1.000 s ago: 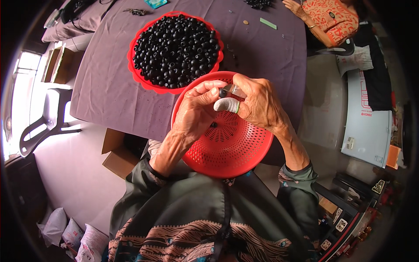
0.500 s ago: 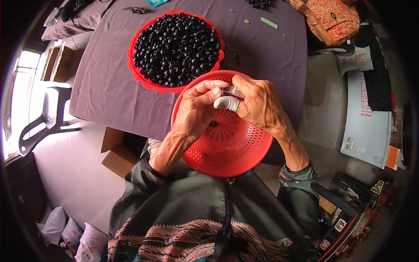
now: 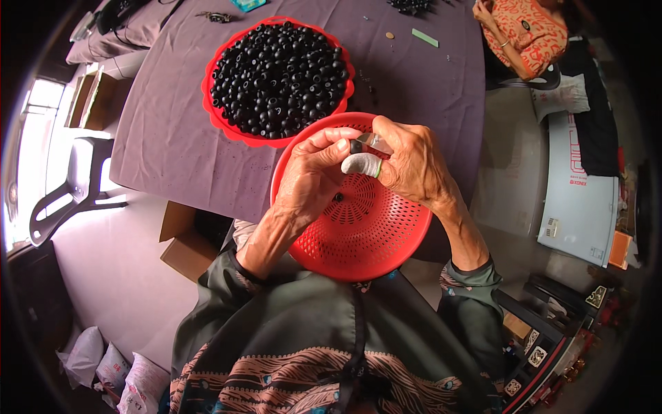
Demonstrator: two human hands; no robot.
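Observation:
My left hand [image 3: 307,172] is closed, pinching a small round black plastic piece [image 3: 356,146] between thumb and index finger. Against that piece, my right hand [image 3: 419,162] grips a small metal blade [image 3: 376,142]; its thumb wears a white cloth finger cover [image 3: 362,164]. Both hands are above a red plastic colander [image 3: 358,255] at the table's near edge. At its bottom lies a small dark piece [image 3: 338,197]. Beyond the colander stands a scalloped red basin [image 3: 209,107], heaped with many similar black pieces [image 3: 279,79].
A purple cloth covers the table [image 3: 172,138]. On its far part lie a green strip [image 3: 425,37] and a dark pile [image 3: 412,5]. Another person in an orange patterned top [image 3: 527,34] sits at the far right. A chair [image 3: 79,186] and an open cardboard box [image 3: 186,252] stand left.
My right thumb and the blade have shifted slightly, and the black piece shows more clearly between my fingers. The other person has leaned back a little, with a hand raised.

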